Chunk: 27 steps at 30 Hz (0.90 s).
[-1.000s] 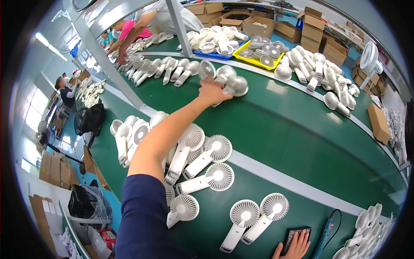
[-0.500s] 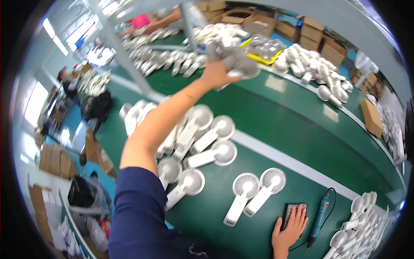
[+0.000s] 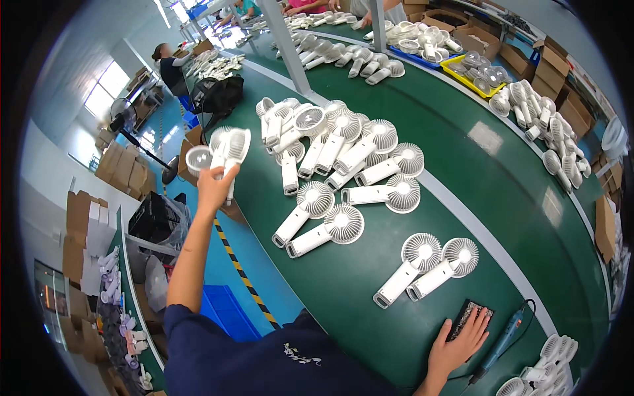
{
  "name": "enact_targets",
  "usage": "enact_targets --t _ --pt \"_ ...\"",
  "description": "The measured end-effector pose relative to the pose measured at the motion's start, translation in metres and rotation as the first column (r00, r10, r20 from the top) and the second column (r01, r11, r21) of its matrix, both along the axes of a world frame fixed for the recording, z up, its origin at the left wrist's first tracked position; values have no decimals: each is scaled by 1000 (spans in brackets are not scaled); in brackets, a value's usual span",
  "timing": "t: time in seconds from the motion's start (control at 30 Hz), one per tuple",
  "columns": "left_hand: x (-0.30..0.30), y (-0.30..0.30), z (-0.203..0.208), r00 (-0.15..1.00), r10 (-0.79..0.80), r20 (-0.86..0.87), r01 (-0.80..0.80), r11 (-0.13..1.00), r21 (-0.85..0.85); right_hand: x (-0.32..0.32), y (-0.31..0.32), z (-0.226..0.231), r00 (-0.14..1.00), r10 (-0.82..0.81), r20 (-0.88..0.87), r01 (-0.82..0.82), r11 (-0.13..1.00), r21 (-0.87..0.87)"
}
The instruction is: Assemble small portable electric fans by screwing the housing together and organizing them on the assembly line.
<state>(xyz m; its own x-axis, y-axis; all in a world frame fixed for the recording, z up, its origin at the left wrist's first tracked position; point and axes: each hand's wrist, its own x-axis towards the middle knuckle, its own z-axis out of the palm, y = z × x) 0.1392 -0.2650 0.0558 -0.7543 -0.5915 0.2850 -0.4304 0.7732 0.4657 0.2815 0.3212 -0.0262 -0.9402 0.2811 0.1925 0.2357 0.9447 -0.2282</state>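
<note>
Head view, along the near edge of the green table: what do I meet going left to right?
Left hand holding white handheld fans → fan pair → second fan pair → black pad under right hand → blue electric screwdriver.

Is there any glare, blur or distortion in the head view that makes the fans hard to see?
Head view: fisheye bends the green table and darkens the corners; pale glare patches lie on it; windows are overexposed. The left hand and its white fans are sharp, as is the right hand.
</note>
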Motion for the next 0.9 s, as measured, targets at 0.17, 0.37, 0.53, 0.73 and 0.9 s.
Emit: enact_targets --t 0.17,0.37,0.53,0.73,0.9 --pt "-40 -2 -63 991 13 136 -19 999 46 4 3 3 1000 27 2 -27 999 -23" --pt "-64 30 -81 971 -26 238 8 997 73 2 5 2 1000 21 20 -20 999 -42" --pt "-41 40 -77 998 -60 18 60 998 18 3 4 3 1000 21 21 -21 1000 -9" --pt "-49 19 -96 994 31 106 -37 998 57 3 0 5 999 17 28 -17 1000 -18" --pt "-59 15 -114 983 -163 -83 165 986 16 2 -2 2 1000 24 -19 -24 1000 6"
